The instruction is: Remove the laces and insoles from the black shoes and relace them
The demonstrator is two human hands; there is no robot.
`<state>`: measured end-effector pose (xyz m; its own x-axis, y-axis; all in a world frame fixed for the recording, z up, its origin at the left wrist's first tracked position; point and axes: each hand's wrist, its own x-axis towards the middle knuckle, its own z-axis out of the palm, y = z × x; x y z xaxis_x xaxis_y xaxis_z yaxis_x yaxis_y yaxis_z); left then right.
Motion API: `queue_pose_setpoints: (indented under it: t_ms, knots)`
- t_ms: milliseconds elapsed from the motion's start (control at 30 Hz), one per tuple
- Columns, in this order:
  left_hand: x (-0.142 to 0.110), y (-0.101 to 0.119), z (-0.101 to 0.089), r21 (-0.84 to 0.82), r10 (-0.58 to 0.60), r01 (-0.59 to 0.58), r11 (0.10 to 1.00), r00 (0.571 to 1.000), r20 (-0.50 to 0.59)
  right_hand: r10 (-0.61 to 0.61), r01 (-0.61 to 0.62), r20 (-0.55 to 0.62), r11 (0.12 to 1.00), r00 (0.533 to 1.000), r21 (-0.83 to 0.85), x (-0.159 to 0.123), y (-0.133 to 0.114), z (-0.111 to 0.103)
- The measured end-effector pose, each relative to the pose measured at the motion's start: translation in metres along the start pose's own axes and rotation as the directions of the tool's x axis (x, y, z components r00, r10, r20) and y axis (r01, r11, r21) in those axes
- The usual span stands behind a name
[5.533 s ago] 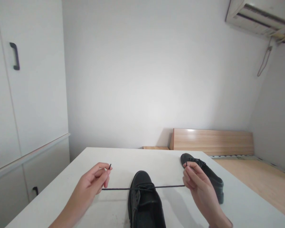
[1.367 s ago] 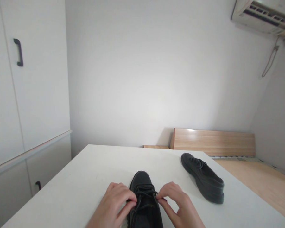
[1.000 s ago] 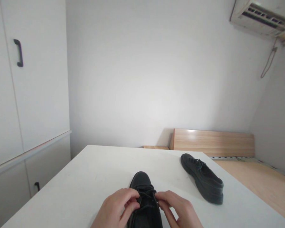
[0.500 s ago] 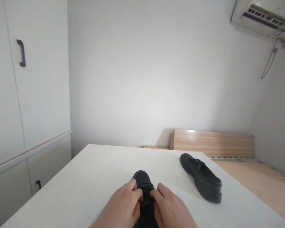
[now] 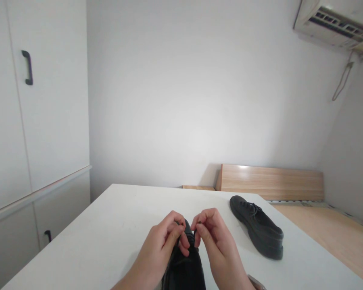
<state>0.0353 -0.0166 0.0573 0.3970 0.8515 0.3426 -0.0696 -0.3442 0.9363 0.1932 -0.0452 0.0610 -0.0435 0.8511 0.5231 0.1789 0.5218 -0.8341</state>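
Observation:
A black lace-up shoe (image 5: 186, 268) lies on the white table (image 5: 124, 225) right in front of me, its toe pointing away. Over its left side, my left hand (image 5: 169, 237) pinches a dark shoelace between thumb and index finger. My right hand (image 5: 210, 237) does the same on the other side, with a short stretch of black shoelace (image 5: 195, 235) hanging below the pinch. Both hands hover just above the lacing and hide much of the toe. To the right stands the matching black shoe (image 5: 255, 225), its lace tied; neither hand touches it.
On the left rises a white cabinet (image 5: 54, 100) with dark handles. Beyond the table's right edge are a wooden headboard (image 5: 272, 177) and a bed base (image 5: 326, 233). An air conditioner (image 5: 339, 24) hangs at the upper right.
Both hands have risen from the lacing, turning so the thumbs show, and now hold up lace ends. More of the near shoe's opening shows. The other shoe has stayed put.

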Motion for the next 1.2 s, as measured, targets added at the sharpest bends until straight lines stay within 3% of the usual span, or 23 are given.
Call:
queue_pose_setpoints:
  t_ms: [133, 300, 533, 733, 833, 900, 1033, 1200]
  knots:
    - [0.012, -0.011, 0.006, -0.163, -0.055, 0.057, 0.985, 0.998, 0.017, -0.008, -0.02, 0.127, 0.976, 0.992, 0.218, 0.006, -0.003, 0.004]
    - [0.015, -0.013, 0.008, -0.19, -0.077, 0.086, 0.978, 0.995, 0.056, -0.025, -0.022, 0.206, 0.976, 0.978, 0.219, 0.023, -0.006, 0.0]
    - [0.011, -0.018, -0.001, -0.24, -0.106, 0.113, 0.964, 0.994, 0.04, -0.017, -0.156, 0.389, 0.899, 0.921, 0.408, 0.031, 0.02, -0.011]
    - [0.006, -0.04, -0.007, -0.241, -0.106, 0.09, 0.966, 0.993, -0.052, -0.208, 0.166, 0.232, 0.968, 0.95, 0.187, 0.021, 0.035, -0.016]
    - [0.002, -0.044, -0.01, -0.14, -0.062, 0.048, 0.989, 0.993, -0.1, -0.244, 0.228, 0.122, 0.965, 0.962, 0.131, 0.016, 0.04, -0.008]
    - [0.0, -0.044, -0.012, -0.079, -0.039, 0.03, 0.996, 0.993, -0.114, -0.179, 0.167, 0.064, 0.974, 0.982, 0.152, 0.013, 0.044, -0.001]
    - [-0.005, -0.043, -0.011, 0.024, -0.022, 0.025, 0.999, 0.993, -0.116, 0.079, -0.082, 0.022, 0.964, 0.997, 0.252, 0.01, 0.048, 0.007]
    - [-0.011, -0.042, -0.001, 0.073, 0.05, -0.034, 0.997, 0.974, -0.221, 0.132, -0.133, 0.02, 0.983, 0.991, 0.128, 0.008, 0.035, 0.004]
